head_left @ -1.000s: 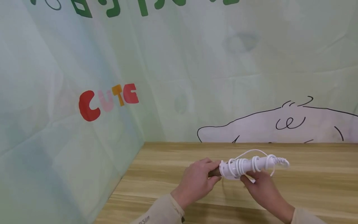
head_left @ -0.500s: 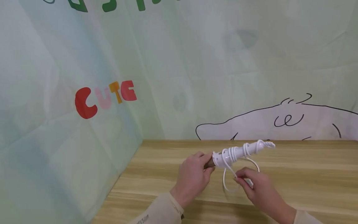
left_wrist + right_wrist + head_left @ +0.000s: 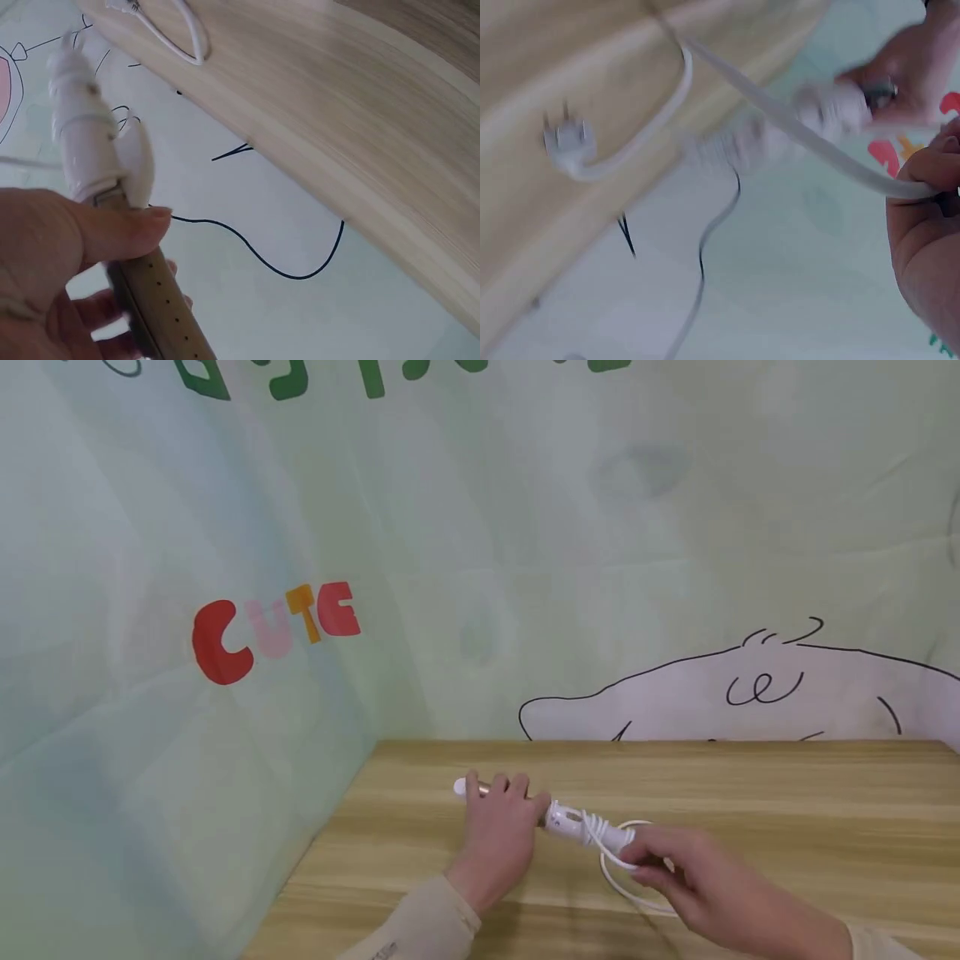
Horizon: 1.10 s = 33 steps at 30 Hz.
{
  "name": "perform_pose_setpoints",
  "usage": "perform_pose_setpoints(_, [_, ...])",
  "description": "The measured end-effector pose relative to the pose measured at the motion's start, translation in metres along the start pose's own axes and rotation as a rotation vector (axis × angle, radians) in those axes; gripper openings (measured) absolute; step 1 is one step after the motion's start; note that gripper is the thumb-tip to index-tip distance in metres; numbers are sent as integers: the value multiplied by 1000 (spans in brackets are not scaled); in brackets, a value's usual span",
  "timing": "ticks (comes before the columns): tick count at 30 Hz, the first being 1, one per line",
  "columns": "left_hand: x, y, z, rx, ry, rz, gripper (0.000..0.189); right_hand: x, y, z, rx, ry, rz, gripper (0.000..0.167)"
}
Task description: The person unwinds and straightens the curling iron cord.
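Observation:
A white-handled hair curling iron (image 3: 564, 822) with a brownish barrel is held above the table in the head view. My left hand (image 3: 497, 833) grips its barrel (image 3: 166, 304), which has a row of small holes in the left wrist view. White cord (image 3: 615, 887) is wound in several turns round the handle, and a loose loop hangs below it. My right hand (image 3: 701, 878) pinches the cord near the handle's far end. In the right wrist view the two-pin plug (image 3: 570, 142) dangles at the cord's end; the handle is blurred there.
The wood-grain table (image 3: 420, 860) lies beneath both hands. Behind it and at the left stands a pale green printed sheet (image 3: 480, 527) with coloured letters and a line-drawn animal.
The curling iron has swung from its handle end pointing up right to pointing down right. My right hand has drawn a length of cord off the handle, leaving fewer turns; the left hand kept its hold.

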<state>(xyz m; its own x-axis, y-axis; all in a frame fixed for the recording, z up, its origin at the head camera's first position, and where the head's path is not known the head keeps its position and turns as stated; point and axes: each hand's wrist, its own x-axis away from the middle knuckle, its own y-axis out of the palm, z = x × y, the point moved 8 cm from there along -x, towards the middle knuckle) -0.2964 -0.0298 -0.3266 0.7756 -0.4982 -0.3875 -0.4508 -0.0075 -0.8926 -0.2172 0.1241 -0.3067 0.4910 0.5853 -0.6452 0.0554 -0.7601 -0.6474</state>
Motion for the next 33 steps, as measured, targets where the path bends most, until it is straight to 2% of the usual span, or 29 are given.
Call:
perform_pose_setpoints(2, [3,6,5,-32,69,-42,26,-7,-12,-4,129,-88,21,10])
perform_pose_setpoints(3, [4,8,9,-49,108,-55,26,-10,-18,-5,193,-118,30,7])
perform_pose_setpoints(7, [7,9,26,-79,239,-44,28,-23,-44,-1,438,-170,67,45])
perform_pose_setpoints(9, [8,8,30,-69,281,-37,31,-28,-54,5,503,-182,74,49])
perform_pose_setpoints(13, [10,6,33,-14,333,-41,38,-33,-68,23,562,-186,92,52])
perform_pose_setpoints(17, [14,5,28,66,303,-21,36,-26,-77,42,569,-152,105,56])
perform_pose_setpoints(19, [16,7,22,109,263,-9,33,-21,-79,52,570,-112,97,40])
perform_pose_setpoints(22, [20,8,15,173,209,22,28,-11,-77,67,579,-45,71,4])
perform_pose_setpoints(25, [21,7,11,235,175,76,28,3,-69,82,579,-14,53,22])
perform_pose_setpoints(29, [20,-4,8,308,147,177,32,24,-53,101,548,4,31,24])
perform_pose_setpoints(30, [19,-7,7,322,139,198,33,29,-48,106,544,24,10,26])
perform_pose_setpoints(33, [15,-16,5,332,109,242,36,40,-30,117,510,173,-30,23])
